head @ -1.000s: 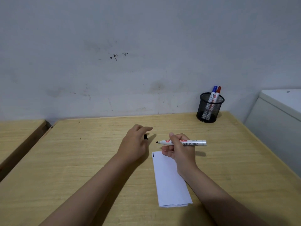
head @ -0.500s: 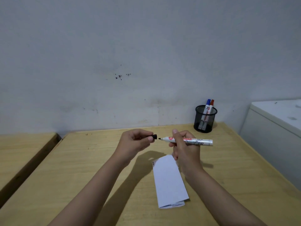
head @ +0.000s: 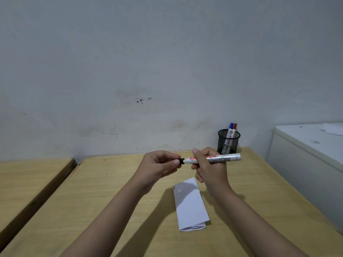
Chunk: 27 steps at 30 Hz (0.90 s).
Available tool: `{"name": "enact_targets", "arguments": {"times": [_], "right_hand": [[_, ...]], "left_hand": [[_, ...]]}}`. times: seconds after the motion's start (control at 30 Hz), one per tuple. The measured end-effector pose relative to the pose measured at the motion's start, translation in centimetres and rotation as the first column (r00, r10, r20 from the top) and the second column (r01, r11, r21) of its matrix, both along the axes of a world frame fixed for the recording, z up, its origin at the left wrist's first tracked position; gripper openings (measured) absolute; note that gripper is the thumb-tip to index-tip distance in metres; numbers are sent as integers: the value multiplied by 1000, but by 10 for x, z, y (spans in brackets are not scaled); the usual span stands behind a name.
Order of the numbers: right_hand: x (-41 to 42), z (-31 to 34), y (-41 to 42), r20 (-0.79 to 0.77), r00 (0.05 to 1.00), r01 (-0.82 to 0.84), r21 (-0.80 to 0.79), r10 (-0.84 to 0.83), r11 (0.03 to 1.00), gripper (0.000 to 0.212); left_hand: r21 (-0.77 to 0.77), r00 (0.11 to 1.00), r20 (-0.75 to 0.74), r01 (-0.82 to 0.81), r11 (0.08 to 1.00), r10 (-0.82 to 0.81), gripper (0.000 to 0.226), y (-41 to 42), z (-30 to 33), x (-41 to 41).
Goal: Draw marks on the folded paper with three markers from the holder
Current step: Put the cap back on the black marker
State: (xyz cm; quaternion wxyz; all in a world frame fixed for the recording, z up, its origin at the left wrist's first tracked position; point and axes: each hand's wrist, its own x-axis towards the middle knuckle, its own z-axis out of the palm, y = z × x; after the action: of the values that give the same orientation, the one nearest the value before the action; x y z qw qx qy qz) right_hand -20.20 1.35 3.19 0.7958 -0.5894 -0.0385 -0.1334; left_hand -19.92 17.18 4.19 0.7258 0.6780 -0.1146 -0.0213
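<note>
Landmark for all positions: the black wire-mesh pen holder [head: 228, 143], standing at the far right of the wooden desk [head: 115, 191] against the wall.

Right hand [head: 210, 169]: raised above the desk, just in front of and left of the holder. Fingers are wrapped round the barrel of a white whiteboard marker [head: 215, 158], thumb on top. The barrel lies level, tail end pointing right below the holder's base in the view, nib end pointing left. This grip steadies the barrel against an end-on push.

Left hand [head: 158, 166]: further left of the holder, level with the right hand. Thumb and fingertips are pinched together on the small black cap [head: 181, 161], which sits at the marker's nib end. Judgement: the cap is being pressed on; whether it is fully seated cannot be determined.

Folded paper [head: 189, 203]: flat on the desk, well in front of the holder and below both hands. White, long, narrow; folded edges visible at the near end. One short dark stroke shows at its far left corner.

Holder contents: a blue-capped marker [head: 230, 129] and a red-capped marker [head: 234, 129], upright, side by side.

Judgement: one colour done, two remaining. Desk surface is pale grained wood, smooth.
</note>
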Motion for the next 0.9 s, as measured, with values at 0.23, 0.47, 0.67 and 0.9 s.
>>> {"name": "enact_targets", "arguments": {"times": [0.23, 0.47, 0.67, 0.9], "right_hand": [[-8, 5, 1, 70, 995, -70, 73, 65, 995, 31], [-7, 3, 5, -15, 999, -47, 153, 50, 987, 32], [-2, 11, -16, -311, 943, -169, -137, 120, 976, 54], [25, 16, -67, 326, 945, 267, -742, -17, 615, 22]], "left_hand": [[-54, 1000, 26, -8, 999, 9, 13, -5, 7, -10], [13, 987, 144, -66, 998, 64, 9, -9, 6, -14], [68, 956, 173, -251, 966, 236, 8, -13, 11, 8], [244, 951, 250, -243, 939, 181, 8, -45, 23, 38]]}}
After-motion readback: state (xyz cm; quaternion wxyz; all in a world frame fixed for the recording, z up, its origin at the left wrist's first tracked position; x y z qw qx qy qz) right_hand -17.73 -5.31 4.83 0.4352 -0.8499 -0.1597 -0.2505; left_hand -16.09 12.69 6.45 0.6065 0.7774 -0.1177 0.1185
